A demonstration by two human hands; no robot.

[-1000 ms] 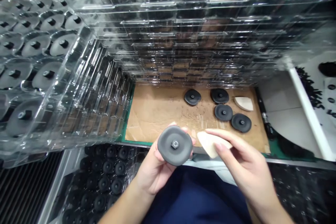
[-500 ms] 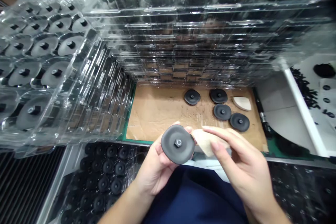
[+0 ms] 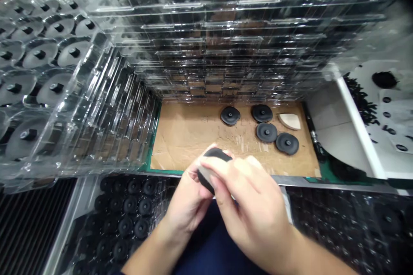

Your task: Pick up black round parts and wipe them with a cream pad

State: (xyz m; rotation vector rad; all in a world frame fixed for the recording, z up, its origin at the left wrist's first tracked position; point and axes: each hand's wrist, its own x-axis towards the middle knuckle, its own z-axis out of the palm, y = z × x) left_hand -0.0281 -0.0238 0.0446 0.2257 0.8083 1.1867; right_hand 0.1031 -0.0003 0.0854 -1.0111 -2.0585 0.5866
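My left hand [image 3: 185, 204] is closed round the edge of a black rounded disc [image 3: 218, 153], holding it in front of my body. In the earlier frame this disc shows a short stem at its centre; fingers now cover most of it. Over the disc, my right hand [image 3: 254, 200] pinches a thin beige pad [image 3: 208, 173] against its face. Most of the pad is hidden under the fingers. Beyond the hands, several similar black discs [image 3: 266, 132] lie stem up on a cardboard sheet [image 3: 180, 137], with another beige pad [image 3: 289, 121] at their right.
Stacked clear plastic trays [image 3: 226, 47] form a wall behind the cardboard. Another stack [image 3: 106, 107] at the left holds discs in its top tray. A white-edged bin [image 3: 358, 124] stands at the right. Below the bench edge are trays of black discs [image 3: 129, 206].
My right hand has moved left and brought the beige pad onto the disc. The disc has tilted in my left hand. The whole view has shifted slightly.
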